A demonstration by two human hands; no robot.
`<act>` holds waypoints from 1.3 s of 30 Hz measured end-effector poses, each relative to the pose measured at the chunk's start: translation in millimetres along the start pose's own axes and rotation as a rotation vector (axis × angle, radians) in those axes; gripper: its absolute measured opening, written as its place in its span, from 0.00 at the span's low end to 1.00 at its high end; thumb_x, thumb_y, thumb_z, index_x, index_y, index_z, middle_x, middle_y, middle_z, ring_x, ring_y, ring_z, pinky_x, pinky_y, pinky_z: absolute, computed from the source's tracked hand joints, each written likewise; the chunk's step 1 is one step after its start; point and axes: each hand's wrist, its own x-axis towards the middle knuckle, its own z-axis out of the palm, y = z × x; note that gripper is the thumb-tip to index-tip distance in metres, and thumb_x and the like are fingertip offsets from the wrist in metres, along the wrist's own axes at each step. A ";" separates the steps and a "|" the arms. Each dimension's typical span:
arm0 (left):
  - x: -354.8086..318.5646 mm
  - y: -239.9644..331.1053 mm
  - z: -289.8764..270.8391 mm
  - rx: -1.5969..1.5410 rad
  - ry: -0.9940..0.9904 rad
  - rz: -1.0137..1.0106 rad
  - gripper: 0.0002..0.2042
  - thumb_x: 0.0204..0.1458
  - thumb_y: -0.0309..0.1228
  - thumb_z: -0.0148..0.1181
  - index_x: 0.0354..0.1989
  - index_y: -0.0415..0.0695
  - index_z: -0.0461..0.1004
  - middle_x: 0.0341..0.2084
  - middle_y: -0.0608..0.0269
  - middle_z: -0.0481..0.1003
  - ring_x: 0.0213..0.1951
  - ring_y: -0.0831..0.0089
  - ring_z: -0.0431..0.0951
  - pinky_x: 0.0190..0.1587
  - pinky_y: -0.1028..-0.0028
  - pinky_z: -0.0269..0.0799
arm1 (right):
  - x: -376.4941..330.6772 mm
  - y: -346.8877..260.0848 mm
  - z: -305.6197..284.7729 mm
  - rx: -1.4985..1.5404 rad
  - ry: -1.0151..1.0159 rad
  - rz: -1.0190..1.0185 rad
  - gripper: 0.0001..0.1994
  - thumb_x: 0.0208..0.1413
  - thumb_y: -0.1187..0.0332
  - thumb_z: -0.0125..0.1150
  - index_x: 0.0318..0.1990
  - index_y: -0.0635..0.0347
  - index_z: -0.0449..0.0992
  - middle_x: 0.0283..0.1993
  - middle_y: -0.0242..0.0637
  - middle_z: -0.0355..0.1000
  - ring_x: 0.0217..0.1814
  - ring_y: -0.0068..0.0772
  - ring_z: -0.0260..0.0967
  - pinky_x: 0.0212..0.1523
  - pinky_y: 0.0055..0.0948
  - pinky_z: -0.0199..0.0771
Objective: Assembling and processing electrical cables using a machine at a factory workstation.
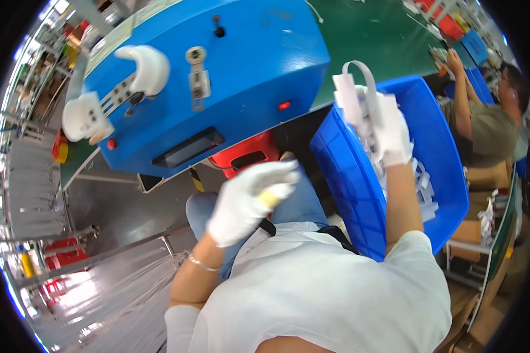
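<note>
Key relation is R hand vs. the white strap piece: the R hand (397, 144), gloved, is over the far-left part of the blue bin (350, 182), and the white strap piece (348, 99) is right at it, on the hand's far and left side, so basically no gap btwn them. The piece's band arches up at the far end, w/ two flat ends hanging toward the near side; long axis runs approx near–far, leaning a bit left, roughly in line w/ the R forearm. R grip looks closed on the right-hand flat end, tho most fingers are hidden behind the white parts, so exact finger pos. is unclear. L hand (250, 203), also gloved, is well apart, above the lap, left and nearer; fingers curl in toward the palm, w/ a small yellow patch (269, 198) showing by them. It's blurred, so can't tell if the L grip is together or apart, or if the patch is a held bit or part of the glove. R is clearly the closer hand to the piece; from L, the piece lies to the right and farther off. More white parts (424, 191) lie loose in the bin, right of the R forearm. The blue machine (256, 44) sits far and left of the piece, w/ a metal bracket (198, 82) on top and a white curved pad (150, 69) farther left; neither hand touches it.
</note>
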 end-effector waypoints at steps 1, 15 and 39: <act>2.4 3.5 8.9 -0.028 -0.024 -0.009 0.29 0.50 0.36 0.64 0.59 0.38 0.63 0.49 0.55 0.72 0.48 0.73 0.73 0.53 0.73 0.67 | -16.6 -12.2 57.2 -0.038 0.151 -0.012 0.17 0.58 0.63 0.55 0.51 0.64 0.70 0.26 0.26 0.66 0.20 0.15 0.62 0.19 0.14 0.61; -22.9 76.7 -59.6 0.816 1.004 1.329 0.07 0.45 0.17 0.56 0.33 0.35 0.72 0.28 0.59 0.73 0.33 0.71 0.74 0.39 0.76 0.69 | -40.4 -9.6 192.9 0.247 -0.360 -0.291 0.12 0.52 0.78 0.58 0.45 0.69 0.71 0.42 0.38 0.73 0.42 0.25 0.71 0.46 0.22 0.70; -31.9 136.0 -145.8 0.291 0.811 0.635 0.20 0.56 0.44 0.54 0.41 0.35 0.76 0.26 0.65 0.75 0.29 0.80 0.69 0.36 0.79 0.65 | 47.7 -81.9 256.0 -0.522 -0.348 -0.777 0.12 0.57 0.68 0.58 0.46 0.63 0.76 0.40 0.29 0.74 0.36 0.13 0.63 0.35 0.13 0.62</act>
